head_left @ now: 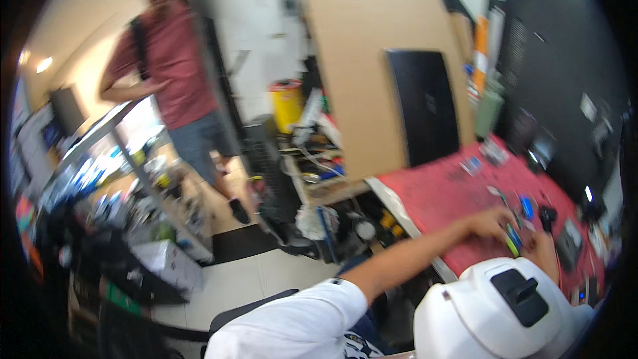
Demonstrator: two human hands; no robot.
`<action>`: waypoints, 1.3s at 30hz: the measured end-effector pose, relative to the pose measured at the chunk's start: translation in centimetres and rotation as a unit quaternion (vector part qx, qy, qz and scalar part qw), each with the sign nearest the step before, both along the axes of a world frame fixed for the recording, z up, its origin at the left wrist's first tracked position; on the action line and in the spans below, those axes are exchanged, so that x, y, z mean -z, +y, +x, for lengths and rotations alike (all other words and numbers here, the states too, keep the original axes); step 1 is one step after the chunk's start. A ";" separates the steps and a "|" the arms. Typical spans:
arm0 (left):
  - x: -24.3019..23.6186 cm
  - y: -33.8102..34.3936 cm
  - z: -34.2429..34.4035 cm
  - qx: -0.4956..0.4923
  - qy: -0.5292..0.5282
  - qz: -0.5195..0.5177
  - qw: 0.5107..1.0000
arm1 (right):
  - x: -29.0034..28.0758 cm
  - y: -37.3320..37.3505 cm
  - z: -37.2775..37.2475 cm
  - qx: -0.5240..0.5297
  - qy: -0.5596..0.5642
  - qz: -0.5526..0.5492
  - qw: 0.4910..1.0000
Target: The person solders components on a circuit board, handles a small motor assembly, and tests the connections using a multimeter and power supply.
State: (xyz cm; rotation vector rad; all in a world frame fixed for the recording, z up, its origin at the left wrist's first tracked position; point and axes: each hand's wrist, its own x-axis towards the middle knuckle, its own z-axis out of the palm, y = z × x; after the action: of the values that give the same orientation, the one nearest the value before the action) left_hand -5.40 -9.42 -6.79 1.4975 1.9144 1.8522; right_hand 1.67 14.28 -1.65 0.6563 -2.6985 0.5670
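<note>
Over the red work mat (432, 199), my left hand (490, 225) reaches in from the left with its fingers curled onto a small yellow-green and dark object (513, 239). Its kind is too blurred to make out. On the other side of that object is my right hand (531, 247), its fingers smeared and its forearm partly covered by a rounded white shell (458, 312) with a black inset panel. Just beyond the hands lie a small blue item (527, 207) and a black part (547, 216).
A dark, laptop-lid-like panel (425, 106) leans on a large cardboard sheet (352, 60). Small parts and a grey box (569, 242) lie along the mat's right side. A person in a red shirt (183, 60) stands at the left, near cluttered shelving (126, 153).
</note>
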 end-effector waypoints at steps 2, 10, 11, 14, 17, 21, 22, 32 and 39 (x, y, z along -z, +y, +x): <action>-1.2 -0.4 0.1 0.005 -0.004 -0.042 0.999 | -1.9 -1.2 1.0 -0.037 0.005 -0.005 0.999; -3.1 -4.2 2.8 -0.099 -0.105 -0.149 0.978 | -3.3 -1.3 -0.9 -0.081 -0.116 -0.051 0.989; -3.3 -3.7 2.9 -0.097 -0.120 -0.141 0.978 | -3.5 -0.9 -0.6 -0.050 -0.095 -0.070 0.992; -3.8 -2.6 3.7 -0.102 -0.137 -0.145 0.975 | -3.1 -0.5 0.5 -0.032 -0.046 0.005 0.998; -3.7 -3.1 3.8 -0.111 -0.149 -0.131 0.974 | -1.8 -1.5 1.0 -0.038 -0.034 0.077 0.996; -4.1 -4.3 3.9 -0.182 -0.145 -0.133 0.963 | -1.3 -2.7 1.1 -0.027 -0.034 0.116 0.992; -4.2 -4.6 3.8 -0.186 -0.140 -0.158 0.960 | -1.5 -2.8 1.0 -0.028 -0.044 0.113 0.992; -3.8 -5.3 3.0 -0.184 -0.096 -0.197 0.958 | -2.2 -2.3 0.6 -0.062 -0.071 0.059 0.994; -3.4 -5.6 2.9 -0.157 -0.088 -0.205 0.962 | -2.9 -2.8 0.9 -0.064 -0.085 0.068 0.992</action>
State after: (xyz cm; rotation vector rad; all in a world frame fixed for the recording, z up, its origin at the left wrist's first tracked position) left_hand -2.54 -15.04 -3.34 0.9174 2.3603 1.4897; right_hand 2.61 11.47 1.28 0.8584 -2.8894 0.4930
